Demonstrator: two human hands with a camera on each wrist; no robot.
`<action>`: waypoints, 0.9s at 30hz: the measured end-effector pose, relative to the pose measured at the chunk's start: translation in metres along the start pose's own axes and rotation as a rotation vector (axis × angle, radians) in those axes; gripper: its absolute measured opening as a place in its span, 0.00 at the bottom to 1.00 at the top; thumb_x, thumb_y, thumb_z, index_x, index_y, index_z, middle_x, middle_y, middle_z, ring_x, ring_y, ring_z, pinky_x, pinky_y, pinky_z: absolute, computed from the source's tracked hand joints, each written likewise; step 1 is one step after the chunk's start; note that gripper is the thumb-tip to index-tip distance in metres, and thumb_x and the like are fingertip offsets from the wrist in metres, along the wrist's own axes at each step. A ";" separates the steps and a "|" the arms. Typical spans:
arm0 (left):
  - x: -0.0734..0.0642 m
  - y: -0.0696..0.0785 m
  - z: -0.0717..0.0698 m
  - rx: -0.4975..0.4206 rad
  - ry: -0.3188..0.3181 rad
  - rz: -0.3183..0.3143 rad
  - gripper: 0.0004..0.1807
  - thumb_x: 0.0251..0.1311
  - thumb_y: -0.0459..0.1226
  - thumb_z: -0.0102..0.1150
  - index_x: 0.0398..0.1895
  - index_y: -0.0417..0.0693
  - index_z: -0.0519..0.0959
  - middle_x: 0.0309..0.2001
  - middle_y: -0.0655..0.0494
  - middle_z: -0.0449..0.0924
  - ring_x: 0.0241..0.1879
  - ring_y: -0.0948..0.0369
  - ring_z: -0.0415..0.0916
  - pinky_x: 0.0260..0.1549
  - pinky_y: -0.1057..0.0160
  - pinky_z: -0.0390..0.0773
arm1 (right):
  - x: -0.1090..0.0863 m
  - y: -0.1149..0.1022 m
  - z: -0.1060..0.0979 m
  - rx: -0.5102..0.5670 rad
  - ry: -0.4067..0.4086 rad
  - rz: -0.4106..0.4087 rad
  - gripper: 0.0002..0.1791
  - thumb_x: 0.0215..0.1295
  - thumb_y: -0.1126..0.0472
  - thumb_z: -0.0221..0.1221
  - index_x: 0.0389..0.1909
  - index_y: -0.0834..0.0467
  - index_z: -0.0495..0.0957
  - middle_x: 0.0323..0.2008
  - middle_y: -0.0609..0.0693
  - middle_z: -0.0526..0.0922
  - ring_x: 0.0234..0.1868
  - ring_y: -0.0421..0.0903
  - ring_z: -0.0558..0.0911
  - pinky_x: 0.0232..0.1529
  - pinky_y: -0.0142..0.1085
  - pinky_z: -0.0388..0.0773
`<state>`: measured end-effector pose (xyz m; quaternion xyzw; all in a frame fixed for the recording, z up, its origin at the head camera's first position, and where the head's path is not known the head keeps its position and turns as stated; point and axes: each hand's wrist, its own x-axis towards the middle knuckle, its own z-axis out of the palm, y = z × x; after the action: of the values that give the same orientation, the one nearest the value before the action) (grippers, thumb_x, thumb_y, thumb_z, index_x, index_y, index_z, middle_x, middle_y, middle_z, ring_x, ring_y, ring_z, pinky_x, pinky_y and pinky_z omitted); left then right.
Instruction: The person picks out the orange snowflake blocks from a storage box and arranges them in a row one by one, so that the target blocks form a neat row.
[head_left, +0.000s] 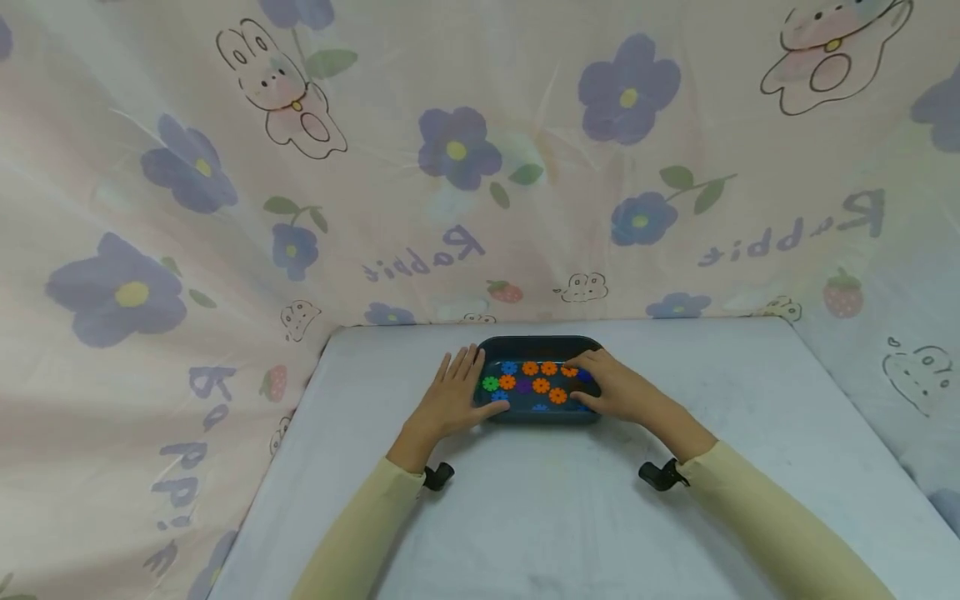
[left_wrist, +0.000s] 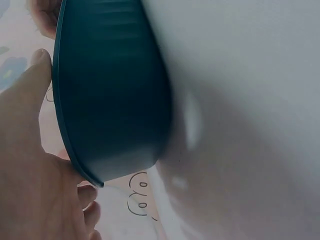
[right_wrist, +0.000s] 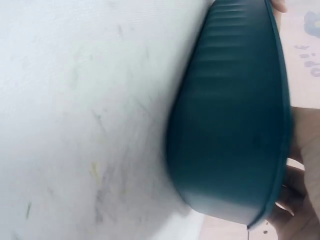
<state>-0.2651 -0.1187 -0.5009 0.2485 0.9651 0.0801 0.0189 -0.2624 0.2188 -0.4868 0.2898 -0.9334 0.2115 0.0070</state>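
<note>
A dark teal plastic tray sits on the white table with several small flower-shaped pieces inside. Most of the pieces are orange, such as one orange piece; among the others are a green piece and a purple piece. My left hand rests against the tray's left end, fingers straight and thumb over the front rim. Over the right end, my right hand reaches inside, thumb and fingers apart around a dark blue piece. Both wrist views show mainly the tray's outer wall.
White cloth covers the table. A curtain printed with flowers and rabbits hangs behind it and along the sides. Black wrist cameras, one a small black device, stick out at the sleeve cuffs.
</note>
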 end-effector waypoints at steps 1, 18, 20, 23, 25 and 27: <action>0.001 0.000 0.000 -0.002 0.006 0.003 0.62 0.70 0.77 0.43 0.89 0.44 0.40 0.88 0.43 0.36 0.87 0.47 0.34 0.85 0.43 0.34 | 0.002 0.000 0.001 -0.001 -0.004 -0.007 0.29 0.72 0.57 0.71 0.69 0.65 0.78 0.62 0.61 0.81 0.63 0.60 0.79 0.65 0.57 0.81; 0.005 0.003 0.001 -0.032 -0.041 -0.010 0.65 0.70 0.77 0.43 0.88 0.43 0.32 0.89 0.45 0.30 0.87 0.50 0.30 0.85 0.51 0.36 | 0.029 0.003 0.007 0.006 -0.145 0.030 0.15 0.70 0.60 0.73 0.54 0.58 0.84 0.46 0.49 0.83 0.46 0.46 0.79 0.50 0.45 0.84; 0.006 0.003 0.001 -0.037 -0.038 -0.012 0.64 0.70 0.77 0.43 0.88 0.44 0.32 0.89 0.46 0.30 0.87 0.51 0.29 0.85 0.51 0.36 | 0.032 0.003 0.007 -0.003 -0.159 0.033 0.15 0.70 0.59 0.73 0.54 0.57 0.84 0.45 0.49 0.83 0.45 0.46 0.79 0.49 0.44 0.84; 0.007 0.004 0.001 -0.034 -0.038 -0.013 0.64 0.70 0.77 0.43 0.88 0.44 0.32 0.89 0.46 0.30 0.87 0.52 0.29 0.85 0.52 0.35 | 0.035 0.004 0.009 -0.010 -0.172 0.049 0.16 0.70 0.58 0.73 0.54 0.57 0.84 0.45 0.48 0.83 0.45 0.45 0.80 0.49 0.44 0.84; 0.006 0.005 0.001 -0.039 -0.042 -0.014 0.64 0.70 0.76 0.43 0.88 0.44 0.32 0.89 0.47 0.29 0.87 0.51 0.29 0.85 0.52 0.36 | 0.036 0.005 0.011 -0.011 -0.178 0.048 0.16 0.69 0.57 0.74 0.53 0.57 0.84 0.44 0.48 0.83 0.44 0.45 0.80 0.48 0.44 0.85; 0.006 0.005 0.003 -0.033 -0.049 -0.016 0.64 0.70 0.77 0.42 0.88 0.44 0.32 0.88 0.48 0.28 0.87 0.52 0.28 0.85 0.52 0.35 | 0.037 0.005 0.012 -0.012 -0.180 0.049 0.15 0.69 0.57 0.74 0.52 0.57 0.84 0.43 0.48 0.83 0.43 0.44 0.81 0.47 0.43 0.85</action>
<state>-0.2682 -0.1113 -0.5027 0.2424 0.9649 0.0897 0.0471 -0.2943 0.1976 -0.4947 0.2845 -0.9384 0.1789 -0.0803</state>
